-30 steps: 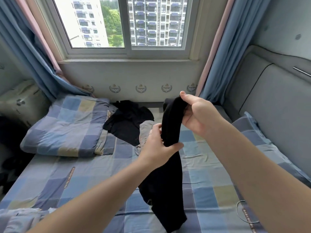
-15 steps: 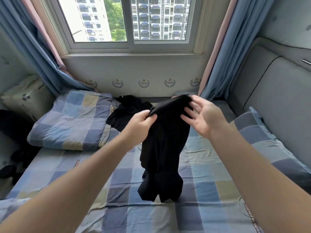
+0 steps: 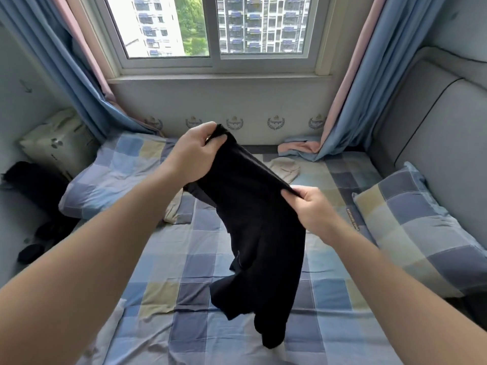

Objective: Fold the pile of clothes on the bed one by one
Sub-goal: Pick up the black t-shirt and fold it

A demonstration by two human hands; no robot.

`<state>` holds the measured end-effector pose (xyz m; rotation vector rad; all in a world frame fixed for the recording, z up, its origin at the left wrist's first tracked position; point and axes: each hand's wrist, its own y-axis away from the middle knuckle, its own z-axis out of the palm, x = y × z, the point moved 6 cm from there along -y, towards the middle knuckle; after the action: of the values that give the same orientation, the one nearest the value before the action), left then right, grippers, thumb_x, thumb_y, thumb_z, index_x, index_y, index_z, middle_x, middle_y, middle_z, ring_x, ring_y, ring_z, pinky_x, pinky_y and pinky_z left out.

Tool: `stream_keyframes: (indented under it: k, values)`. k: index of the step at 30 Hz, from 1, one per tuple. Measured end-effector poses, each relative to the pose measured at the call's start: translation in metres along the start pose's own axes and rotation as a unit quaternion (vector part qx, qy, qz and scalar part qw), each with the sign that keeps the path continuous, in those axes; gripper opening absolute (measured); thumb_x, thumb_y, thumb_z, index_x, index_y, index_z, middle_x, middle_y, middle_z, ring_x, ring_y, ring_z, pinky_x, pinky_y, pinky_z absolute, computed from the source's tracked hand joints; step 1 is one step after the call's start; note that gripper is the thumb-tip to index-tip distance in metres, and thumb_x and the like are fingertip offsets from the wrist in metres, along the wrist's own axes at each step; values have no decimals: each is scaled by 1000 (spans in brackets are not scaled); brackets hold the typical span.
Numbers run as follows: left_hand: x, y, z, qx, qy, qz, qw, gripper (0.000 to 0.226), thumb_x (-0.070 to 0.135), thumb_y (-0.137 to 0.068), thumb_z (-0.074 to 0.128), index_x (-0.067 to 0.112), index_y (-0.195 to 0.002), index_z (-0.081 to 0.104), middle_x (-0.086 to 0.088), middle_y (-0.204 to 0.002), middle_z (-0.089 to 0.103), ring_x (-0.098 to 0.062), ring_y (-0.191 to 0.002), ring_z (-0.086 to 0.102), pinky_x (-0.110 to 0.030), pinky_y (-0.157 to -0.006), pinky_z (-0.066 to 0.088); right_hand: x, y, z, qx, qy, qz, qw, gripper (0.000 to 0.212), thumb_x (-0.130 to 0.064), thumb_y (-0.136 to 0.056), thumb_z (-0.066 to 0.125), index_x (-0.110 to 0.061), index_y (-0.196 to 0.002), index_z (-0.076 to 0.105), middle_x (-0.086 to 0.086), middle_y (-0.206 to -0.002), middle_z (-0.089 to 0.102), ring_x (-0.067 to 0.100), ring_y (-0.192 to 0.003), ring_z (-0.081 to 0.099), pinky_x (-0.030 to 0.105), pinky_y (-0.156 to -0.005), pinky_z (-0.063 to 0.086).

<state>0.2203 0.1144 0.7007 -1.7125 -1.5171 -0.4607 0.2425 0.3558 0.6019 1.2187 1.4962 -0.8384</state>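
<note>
Currently holding a black garment (image 3: 253, 219) up over the middle of the bed (image 3: 184, 262), pinching its upper corner in the left hand (image 3: 192, 154) grip and its lower corner in the right hand (image 3: 313, 209) grip, letting the rest hang toward the bed.

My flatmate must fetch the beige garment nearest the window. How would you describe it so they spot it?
Find the window; below it the checked bed meets the wall. The beige garment lies crumpled beside the right curtain's pooled hem; the other beige cloth lies further left and nearer.
</note>
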Motion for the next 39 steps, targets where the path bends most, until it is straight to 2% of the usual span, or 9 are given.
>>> stream_keyframes:
  k: [8,11,13,20,25,29,33,36,39]
  values:
    - [-22,32,40,-344,-255,-94,899,21,39,-84,77,22,-94,75,4,-80,73,-12,-69,68,-25,-63,54,4,-9,-74,71,-122,25,990,16,-14,-100,60,-7,-99,73,8,-89,76,18,-81,71,26,-71,60]
    - [-37,39,46,-285,69,-175,940,13,21,-99,63,14,-100,74,-1,-91,75,-17,-85,69,-26,-74,56,15,-14,-87,91,-151,55,983,21,-19,-100,60,-3,-106,72,13,-100,76,25,-90,71,36,-84,60]
    - [-41,46,47,-221,276,-234,906,18,16,-103,55,10,-110,70,-8,-107,75,-22,-99,71,-36,-89,57,26,-17,-89,110,-145,68,981,19,-21,-99,62,-4,-101,72,12,-95,75,26,-88,69,40,-85,58]
    - [2,42,49,-137,317,-217,913,18,24,-104,54,18,-107,71,-4,-93,76,-16,-77,72,-31,-62,59,29,2,-72,259,85,-1,962,18,-16,-94,65,-22,-110,58,-1,-112,58,18,-104,58,33,-92,49]
    - [46,43,55,-156,388,-188,888,16,23,-104,55,16,-100,69,-3,-84,73,-15,-74,70,-27,-64,61,7,33,35,-30,-12,-49,998,38,-26,-90,73,-28,-124,54,-12,-119,65,-2,-108,62,21,-91,52]
    - [40,39,44,-148,377,-216,889,17,30,-102,58,19,-106,70,-4,-94,76,-20,-85,73,-33,-72,62,47,18,41,5,110,-4,994,19,-33,-98,56,-22,-107,69,-7,-94,73,14,-92,68,43,-85,56]
    - [10,40,25,-244,123,-128,953,35,38,-85,78,28,-116,66,8,-108,75,-10,-98,71,-28,-86,57,46,22,8,39,178,-32,983,27,-23,-102,53,-8,-83,65,8,-67,59,18,-63,48,41,-65,42]
    - [-30,56,35,-356,-250,-108,894,34,36,-77,83,22,-105,68,8,-88,68,-11,-79,65,-24,-67,48,32,23,-8,50,180,-61,981,28,-20,-103,53,-8,-82,67,15,-73,64,26,-65,52,41,-62,42]
    - [-54,55,39,-269,-196,-168,928,12,26,-92,71,15,-85,70,1,-71,61,-17,-65,56,-24,-53,38,24,20,-13,51,163,-51,984,37,-24,-104,52,-2,-76,60,11,-62,51,15,-58,43,35,-56,34]
